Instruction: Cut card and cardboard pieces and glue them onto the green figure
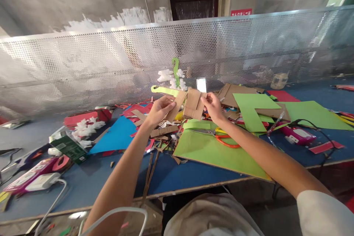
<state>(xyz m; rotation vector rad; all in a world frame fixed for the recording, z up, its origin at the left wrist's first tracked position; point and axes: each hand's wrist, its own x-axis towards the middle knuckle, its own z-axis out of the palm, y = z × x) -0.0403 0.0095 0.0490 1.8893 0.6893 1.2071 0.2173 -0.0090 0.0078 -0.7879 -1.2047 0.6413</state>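
My left hand (162, 110) pinches a narrow brown cardboard strip (177, 106), its fingers behind it and the thumb in front. A light green paper piece with a hooked end (163, 89) sticks out to the left just above that hand. Across from it, my right hand (212, 107) grips the right edge of a brown cardboard piece (193, 105) made of overlapping layers. The two cardboard parts are side by side at the centre; whether they are joined I cannot tell. Below them, scissors with orange and yellow handles (225, 141) lie on a green sheet (210, 155).
Cardboard and paper scraps are heaped behind my hands. A blue sheet (116, 136) and green box (69, 147) lie left, near a pink power strip (33, 175). Another pink power strip (298, 134) and green sheets (312, 112) are right. A perforated metal panel (110, 62) closes the back.
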